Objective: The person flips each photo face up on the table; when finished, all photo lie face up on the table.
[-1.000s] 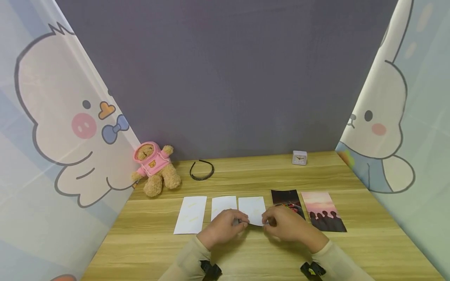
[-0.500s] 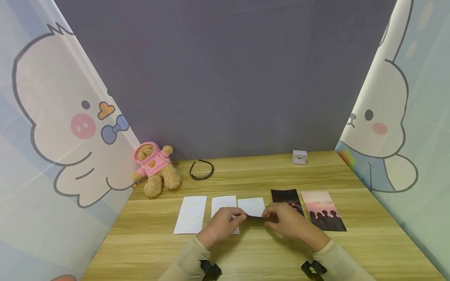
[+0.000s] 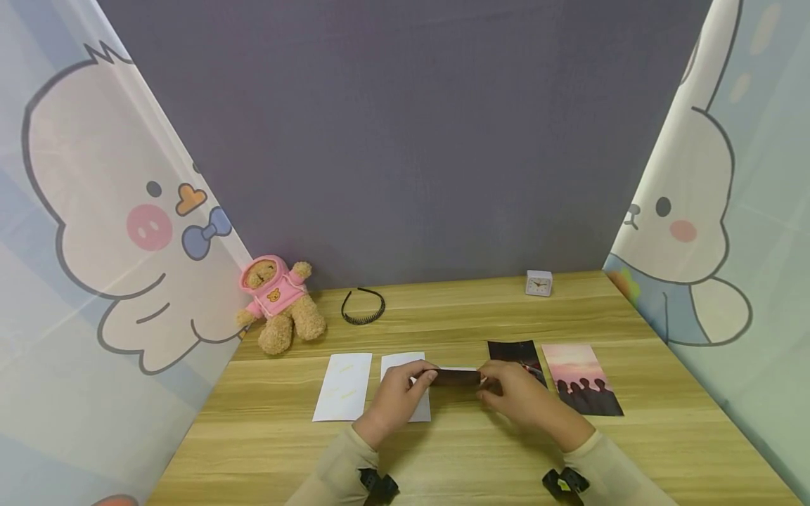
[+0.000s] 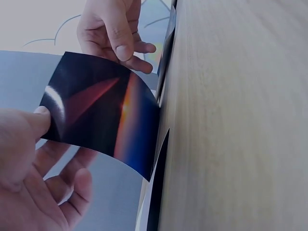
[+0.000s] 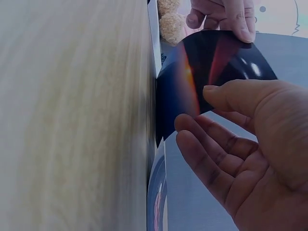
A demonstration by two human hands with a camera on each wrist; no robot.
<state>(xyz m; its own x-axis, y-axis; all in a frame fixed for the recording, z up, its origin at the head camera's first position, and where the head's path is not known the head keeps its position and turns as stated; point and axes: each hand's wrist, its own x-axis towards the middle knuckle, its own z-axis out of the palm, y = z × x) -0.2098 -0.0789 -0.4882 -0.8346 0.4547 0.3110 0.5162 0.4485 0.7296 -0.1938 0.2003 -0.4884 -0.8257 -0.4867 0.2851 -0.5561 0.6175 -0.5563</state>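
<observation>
A glossy photo print (image 3: 457,378) stands bent on edge above the table, its dark picture side facing me, with a red streak and an orange-blue band. My left hand (image 3: 395,396) pinches its upper left corner, thumb on the picture side. At its right edge is my right hand (image 3: 511,390), fingers loosely bent and the thumb apart from the forefinger in the head view. In the right wrist view that thumb overlaps the print (image 5: 173,96). A blank-backed sheet (image 3: 414,365) lies partly under my left hand. Beside my right hand lies a dark photo (image 3: 515,351).
Another white sheet (image 3: 343,386) lies at the left, and a photo of silhouettes under a pink sky (image 3: 579,379) at the right. Farther back are a teddy bear in pink (image 3: 278,299), a black headband (image 3: 363,320) and a white alarm clock (image 3: 538,283).
The middle print, white side up a second ago, has been raised by its near edge and tipped away, so its dark side shows. Both hands moved slightly forward with it.
</observation>
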